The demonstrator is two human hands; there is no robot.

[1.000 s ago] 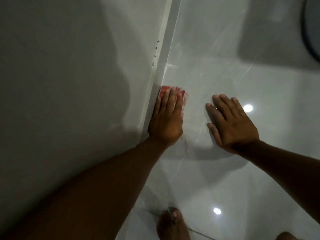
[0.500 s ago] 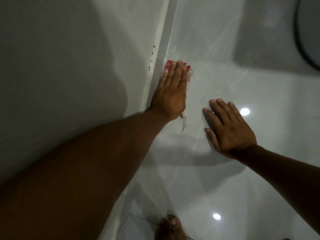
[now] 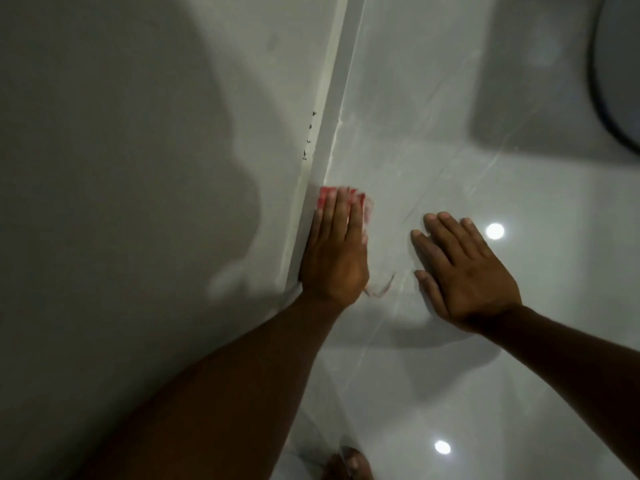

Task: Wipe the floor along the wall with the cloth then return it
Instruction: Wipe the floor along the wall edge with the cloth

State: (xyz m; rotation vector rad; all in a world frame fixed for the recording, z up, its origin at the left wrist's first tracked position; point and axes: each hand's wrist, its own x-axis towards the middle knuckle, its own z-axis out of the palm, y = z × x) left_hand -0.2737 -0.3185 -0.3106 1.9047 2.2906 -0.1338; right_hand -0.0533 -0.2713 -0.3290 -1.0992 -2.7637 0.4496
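A red and white cloth (image 3: 323,195) lies flat on the glossy white floor (image 3: 450,140), right against the white skirting (image 3: 334,109) at the foot of the grey wall (image 3: 138,133). My left hand (image 3: 334,251) presses flat on top of it, fingers pointing away from me, so only the cloth's far edge and a loose thread (image 3: 382,289) near my wrist show. My right hand (image 3: 464,268) rests palm down on the bare floor to the right, fingers spread, holding nothing.
A dark curved object (image 3: 620,81) sits at the top right corner. My bare toes (image 3: 349,462) show at the bottom edge. Small dark specks (image 3: 309,136) mark the wall just above the skirting. Ceiling lights reflect off the tiles.
My left hand slid the cloth forward along the skirting, then back toward me. My right hand stayed planted on the floor.
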